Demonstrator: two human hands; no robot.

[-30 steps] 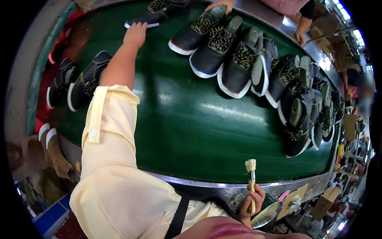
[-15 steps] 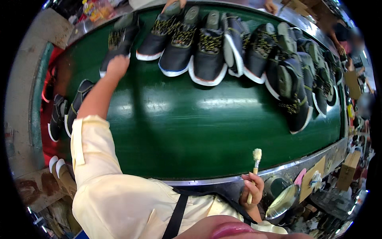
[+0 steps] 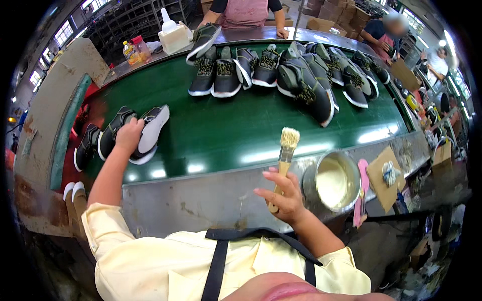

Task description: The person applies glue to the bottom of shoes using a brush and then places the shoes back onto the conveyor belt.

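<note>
Left hand [image 3: 129, 134] at a tipped dark shoe [image 3: 155, 129], right hand [image 3: 286, 196] with a paintbrush [image 3: 286, 153].
From where I stand, the shoe sits toward the left end of the green tabletop [image 3: 216, 138], pale sole turned outward, another dark shoe [image 3: 116, 129] just to its left; I can't make out whether the left fingers grip it or merely touch it. The right fingers hold the brush handle, bristles up, left of a metal pot [image 3: 311, 186] of cream-coloured paste. More dark shoes [image 3: 226, 78] crowd the far side, where someone in a pink apron [image 3: 244, 12] stands.
</note>
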